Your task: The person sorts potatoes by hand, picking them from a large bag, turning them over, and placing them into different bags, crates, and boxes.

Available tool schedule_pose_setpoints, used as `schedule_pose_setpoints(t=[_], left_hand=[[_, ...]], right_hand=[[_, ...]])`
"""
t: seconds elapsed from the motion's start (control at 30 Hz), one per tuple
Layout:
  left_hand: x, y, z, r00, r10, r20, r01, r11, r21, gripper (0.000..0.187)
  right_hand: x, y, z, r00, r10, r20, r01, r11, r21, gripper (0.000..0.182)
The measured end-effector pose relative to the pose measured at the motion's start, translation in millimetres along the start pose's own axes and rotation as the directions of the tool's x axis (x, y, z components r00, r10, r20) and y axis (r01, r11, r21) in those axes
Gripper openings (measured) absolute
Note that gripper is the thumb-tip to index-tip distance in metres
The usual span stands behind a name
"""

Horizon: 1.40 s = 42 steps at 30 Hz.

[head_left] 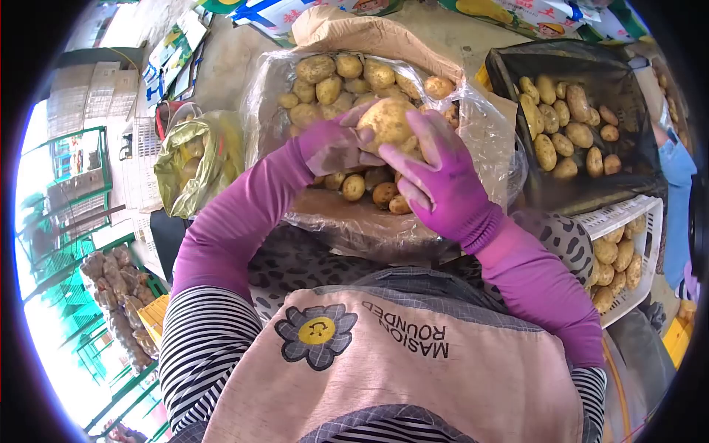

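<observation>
Lined box [496,148] of potatoes [315,69], both hands' grip [337,145] [436,159] around a large potato [388,124].

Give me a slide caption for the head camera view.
Purple-gloved hands hold a large tan potato above a plastic-lined box of potatoes.

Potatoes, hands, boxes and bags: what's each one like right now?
Big potato: held up between both hands, dirt-speckled
Left hand: gloved, gripping the potato
Right hand: gloved, fingers and thumb against the potato
Plastic-lined box: open, potatoes inside
Black-lined crate: open, potatoes inside, some lining bare
White crate: open, potatoes inside
Green bag: crumpled
</observation>
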<state>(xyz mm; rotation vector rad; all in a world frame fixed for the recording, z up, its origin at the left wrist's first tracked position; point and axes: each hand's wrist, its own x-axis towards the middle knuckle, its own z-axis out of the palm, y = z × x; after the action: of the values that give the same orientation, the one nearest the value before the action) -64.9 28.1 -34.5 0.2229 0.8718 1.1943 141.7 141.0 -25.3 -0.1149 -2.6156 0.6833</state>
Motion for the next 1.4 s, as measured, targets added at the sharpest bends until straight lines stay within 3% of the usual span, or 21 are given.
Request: schedule_pose_setpoints(t=[0.1, 0.17, 0.2, 0.23, 0.3, 0.37, 0.4, 0.5, 0.53, 0.63, 0.67, 0.77, 0.87, 0.93, 0.97, 1.03, 1.1, 1.13, 1.27, 1.33, 1.4], left_hand=[[-22.7, -7.9, 24.1, 0.994, -0.016, 0.108, -0.008, 0.975, 0.221, 0.081], [-38.7, -2.6, 30.6, 0.977, 0.131, 0.166, -0.207, 0.761, 0.615, 0.08], [-34.5, -6.3, 25.0, 0.955, 0.176, 0.241, -0.293, 0.706, 0.644, 0.078], [-46.7, 0.7, 45.9, 0.979, 0.131, 0.155, -0.2, 0.759, 0.62, 0.078], [-53.9, -3.3, 59.5, 0.981, 0.15, 0.123, -0.194, 0.756, 0.625, 0.077], [-50.6, -18.5, 66.6, 0.933, 0.315, 0.172, -0.284, 0.356, 0.89, 0.075], [-48.1, -29.1, 68.1, 0.9, 0.379, 0.216, -0.283, 0.132, 0.95, 0.074], [-42.0, -57.2, 64.5, 0.834, 0.46, 0.305, -0.245, -0.188, 0.951, 0.077], [-41.7, -59.6, 67.3, 0.805, 0.475, 0.356, -0.253, -0.268, 0.93, 0.078], [-39.9, -70.3, 63.8, 0.831, 0.479, 0.283, -0.233, -0.163, 0.959, 0.077], [-39.7, -70.2, 68.2, 0.882, 0.445, 0.154, -0.136, -0.071, 0.988, 0.08], [-26.2, -78.6, 57.0, 0.891, 0.443, 0.097, -0.173, 0.135, 0.976, 0.081], [-30.9, -73.9, 59.3, 0.876, 0.474, 0.091, -0.267, 0.317, 0.91, 0.078], [-30.6, -66.2, 42.8, 0.992, 0.116, -0.051, -0.055, 0.758, 0.65, 0.08], [-32.7, -64.8, 42.5, 0.995, 0.083, -0.058, -0.038, 0.838, 0.545, 0.079], [-43.9, -50.7, 60.3, 0.997, 0.016, -0.071, 0.007, 0.952, 0.307, 0.079], [-43.0, -54.9, 65.3, 0.959, 0.283, -0.001, -0.278, 0.942, 0.19, 0.078], [-45.5, -50.8, 60.9, 0.968, 0.25, 0.005, -0.243, 0.936, 0.254, 0.073], [-43.9, -43.2, 62.3, 0.888, 0.432, 0.156, -0.377, 0.492, 0.785, 0.065], [-46.3, -44.0, 61.4, 0.882, 0.42, 0.215, -0.38, 0.363, 0.85, 0.059], [-39.0, -47.6, 48.0, 0.888, 0.375, 0.267, -0.425, 0.444, 0.789, 0.053]], right_hand=[[-1.0, -6.9, -9.8, 0.995, 0.086, -0.05, -0.067, 0.952, 0.299, 0.052], [-6.7, 4.4, -4.8, 0.954, 0.283, 0.103, -0.29, 0.775, 0.562, 0.059], [-9.4, 12.2, -9.1, 0.92, 0.301, 0.251, -0.391, 0.65, 0.652, 0.064], [-17.2, 7.7, -3.7, 0.942, 0.309, 0.129, -0.311, 0.666, 0.678, 0.066], [-12.3, -21.6, -10.6, 0.931, 0.329, 0.159, -0.295, 0.419, 0.859, 0.067], [-16.7, -10.6, 10.0, 0.959, 0.283, -0.008, -0.214, 0.741, 0.636, 0.067], [-20.9, -2.0, 22.5, 0.956, 0.288, -0.044, -0.202, 0.763, 0.614, 0.052], [-19.9, 3.6, 11.0, 0.721, 0.515, 0.464, -0.623, 0.189, 0.759, 0.041], [-9.3, -20.1, -14.8, 0.619, 0.516, 0.592, -0.648, -0.091, 0.757, 0.041], [-16.2, -17.7, -18.7, 0.617, 0.507, 0.602, -0.72, 0.055, 0.692, 0.04], [-24.8, -7.6, -1.0, 0.696, 0.54, 0.473, -0.651, 0.198, 0.733, 0.036], [-34.9, 0.6, 22.4, 0.868, 0.48, 0.131, -0.415, 0.554, 0.722, 0.029], [-25.7, -10.2, 1.8, 0.913, 0.401, 0.079, -0.324, 0.592, 0.738, 0.031], [-21.1, -12.7, -6.1, 0.961, 0.269, -0.056, -0.17, 0.743, 0.647, 0.036], [-15.7, -18.7, -16.6, 0.977, 0.17, -0.131, -0.07, 0.831, 0.551, 0.039], [-10.2, -27.3, -26.6, 0.985, 0.041, -0.166, 0.033, 0.909, 0.417, 0.044], [-9.4, -32.4, -28.2, 0.993, 0.003, -0.121, 0.042, 0.928, 0.369, 0.049], [-10.8, -29.4, -24.0, 0.99, 0.013, -0.139, 0.039, 0.931, 0.363, 0.049], [-12.7, -17.3, -17.6, 0.961, 0.271, 0.053, -0.231, 0.686, 0.69, 0.048], [-12.1, -17.2, -30.9, 0.634, 0.377, 0.675, -0.715, -0.045, 0.698, 0.047], [-19.1, -15.8, -39.0, 0.616, 0.162, 0.771, -0.769, -0.089, 0.633, 0.053]])
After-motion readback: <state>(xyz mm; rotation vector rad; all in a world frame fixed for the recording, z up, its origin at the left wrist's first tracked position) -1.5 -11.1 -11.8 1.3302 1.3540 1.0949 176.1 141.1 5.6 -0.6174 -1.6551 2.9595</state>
